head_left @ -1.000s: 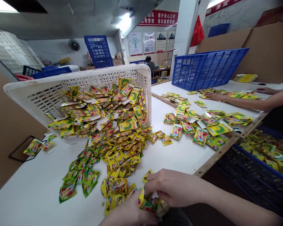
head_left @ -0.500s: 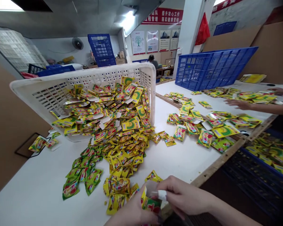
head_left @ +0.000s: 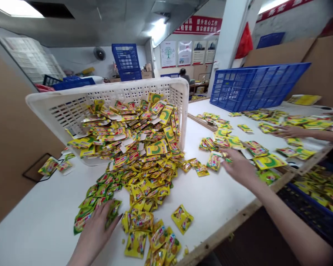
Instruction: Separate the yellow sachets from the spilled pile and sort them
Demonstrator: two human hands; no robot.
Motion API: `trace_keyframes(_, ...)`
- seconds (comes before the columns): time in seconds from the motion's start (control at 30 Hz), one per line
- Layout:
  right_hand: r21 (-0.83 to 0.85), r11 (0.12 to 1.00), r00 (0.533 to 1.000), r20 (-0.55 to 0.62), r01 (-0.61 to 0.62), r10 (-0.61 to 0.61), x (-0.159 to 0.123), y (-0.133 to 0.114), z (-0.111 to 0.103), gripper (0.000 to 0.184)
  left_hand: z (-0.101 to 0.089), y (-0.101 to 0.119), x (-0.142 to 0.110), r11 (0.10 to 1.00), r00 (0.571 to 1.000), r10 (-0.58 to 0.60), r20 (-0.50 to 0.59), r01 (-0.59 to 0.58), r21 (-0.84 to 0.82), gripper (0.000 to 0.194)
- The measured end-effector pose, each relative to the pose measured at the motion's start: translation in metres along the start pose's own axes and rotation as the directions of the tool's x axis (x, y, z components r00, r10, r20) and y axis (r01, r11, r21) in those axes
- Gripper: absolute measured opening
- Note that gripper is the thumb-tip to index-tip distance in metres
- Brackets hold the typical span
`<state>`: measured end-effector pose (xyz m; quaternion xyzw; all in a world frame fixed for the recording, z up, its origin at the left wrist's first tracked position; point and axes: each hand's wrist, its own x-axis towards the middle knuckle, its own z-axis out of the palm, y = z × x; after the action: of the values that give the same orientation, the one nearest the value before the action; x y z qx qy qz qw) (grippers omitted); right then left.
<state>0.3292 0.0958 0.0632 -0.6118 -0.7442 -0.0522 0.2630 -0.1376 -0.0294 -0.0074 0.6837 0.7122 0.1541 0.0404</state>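
My left hand (head_left: pixel 96 227) is over the small green candy sachets (head_left: pixel 86 203) at the lower left. Its thumb is apart from its fingers, with a green sachet (head_left: pixel 113 212) under the gap. My right hand (head_left: pixel 238 166) reaches to the flat yellow-and-green boxes on the right, touching or just above them. Its fingers are curled and blurred, so I cannot tell whether it holds one. A printed small box (head_left: pixel 214 161) lies left of its fingertips. Yellow sachets (head_left: pixel 135 242) are heaped between my hands, and a single yellow sachet (head_left: pixel 182 218) lies apart.
A white plastic basket (head_left: pixel 184 111) lies on its side, spilling small boxes and sachets onto the white table (head_left: pixel 194 188). Behind the right-hand boxes stands a blue crate (head_left: pixel 246 88). Another person's hand (head_left: pixel 290 131) is among boxes at the far right. A wooden edge (head_left: pixel 238 218) borders the table.
Both hands were together at the near edge on a small box with a green sachet. Now they are apart: left over the green sachets, right forward to the boxes. The view has shifted slightly.
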Motion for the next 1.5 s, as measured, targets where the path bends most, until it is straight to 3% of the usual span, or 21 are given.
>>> trace_keyframes(0.07,0.047,0.992,0.981,0.149,0.115,-0.121,-0.004,-0.009,0.026,0.045,0.010,-0.013,0.000,0.994,1.000,0.005,0.022,-0.008,0.113,0.050)
trace_keyframes(0.13,0.073,0.984,0.954,0.242,0.166,-0.178,-0.012,-0.020,0.054,0.055,0.014,-0.011,0.000,0.988,1.000,-0.004,0.024,0.000,0.155,0.049)
trace_keyframes(0.27,0.102,0.987,0.949,0.277,0.127,-0.151,-0.026,-0.031,0.087,0.043,0.003,-0.003,0.002,0.994,0.993,-0.105,0.047,0.103,0.034,0.042)
trace_keyframes(0.37,0.179,0.978,0.952,0.267,0.103,-0.149,-0.035,-0.040,0.082,0.036,-0.006,0.000,0.002,0.958,0.982,-0.183,0.050,0.190,-0.215,0.043)
trace_keyframes(0.47,0.326,0.944,0.952,0.267,0.058,-0.151,-0.046,-0.069,0.063,0.033,-0.007,0.017,0.003,0.826,0.962,-0.270,-0.043,0.208,-0.524,0.048)
trace_keyframes(0.5,0.439,0.899,0.941,0.298,0.013,-0.159,-0.048,-0.084,0.056,0.031,-0.006,0.027,0.005,0.752,0.960,-0.278,-0.027,0.200,-0.628,0.050)
trace_keyframes(0.57,0.680,0.721,0.894,0.396,-0.131,-0.210,-0.052,-0.115,0.045,0.024,-0.003,0.045,0.010,0.620,0.970,-0.233,0.067,0.202,-0.758,0.053)
trace_keyframes(0.6,0.751,0.629,0.867,0.435,-0.200,-0.244,-0.053,-0.129,0.041,0.018,-0.002,0.053,0.013,0.607,0.976,-0.195,0.093,0.195,-0.770,0.052)
trace_keyframes(0.67,0.802,0.530,0.829,0.479,-0.277,-0.290,-0.052,-0.149,0.038,0.007,-0.003,0.060,0.015,0.706,0.989,-0.141,0.051,0.136,-0.695,0.046)
trace_keyframes(0.73,0.795,0.524,0.814,0.504,-0.306,-0.288,-0.053,-0.153,0.040,0.003,-0.009,0.058,0.009,0.827,0.995,-0.098,-0.016,0.073,-0.558,0.039)
trace_keyframes(0.83,0.778,0.536,0.821,0.515,-0.327,-0.245,-0.060,-0.136,0.048,0.010,-0.022,0.050,-0.019,0.919,0.999,-0.039,0.012,0.041,-0.392,0.030)
trace_keyframes(0.9,0.781,0.541,0.856,0.478,-0.312,-0.196,-0.067,-0.120,0.053,0.016,-0.026,0.048,-0.044,0.956,0.995,0.086,0.059,-0.066,-0.287,0.025)
trace_keyframes(0.97,0.796,0.516,0.887,0.441,-0.316,-0.137,-0.074,-0.108,0.059,0.018,-0.022,0.047,-0.065,0.948,0.953,0.282,0.110,-0.260,-0.182,0.028)
trace_keyframes(1.03,0.817,0.446,0.896,0.439,-0.366,-0.069,-0.080,-0.104,0.065,0.016,-0.011,0.042,-0.078,0.890,0.876,0.456,0.158,-0.445,-0.103,0.044)
trace_keyframes(1.13,0.834,0.305,0.874,0.486,-0.459,-0.012,-0.087,-0.112,0.068,0.013,0.013,0.027,-0.081,0.833,0.821,0.549,0.154,-0.553,-0.022,0.052)
trace_keyframes(1.2,0.832,0.251,0.850,0.523,-0.495,-0.055,-0.092,-0.124,0.064,0.016,0.023,0.021,-0.078,0.851,0.845,0.526,0.097,-0.524,-0.049,0.050)
trace_keyframes(1.23,0.827,0.244,0.836,0.540,-0.507,-0.094,-0.094,-0.133,0.061,0.017,0.025,0.022,-0.077,0.877,0.878,0.475,0.054,-0.468,-0.106,0.048)
trace_keyframes(1.33,0.811,0.257,0.779,0.580,-0.526,-0.238,-0.102,-0.162,0.047,0.019,0.018,0.039,-0.078,0.885,0.983,0.184,0.002,-0.164,-0.435,0.038)
trace_keyframes(1.4,0.840,0.292,0.775,0.538,-0.458,-0.331,-0.105,-0.182,0.039,0.014,0.009,0.059,-0.081,0.745,0.995,0.035,0.089,0.033,-0.666,0.040)
trace_keyframes(1.47,0.893,0.370,0.816,0.405,-0.257,-0.412,-0.106,-0.200,0.033,0.004,0.004,0.076,-0.083,0.557,0.985,0.003,0.173,0.142,-0.818,0.043)
trace_keyframes(1.5,0.902,0.412,0.834,0.324,-0.129,-0.446,-0.106,-0.207,0.030,0.013,0.004,0.082,-0.084,0.464,0.979,0.003,0.204,0.179,-0.867,0.046)
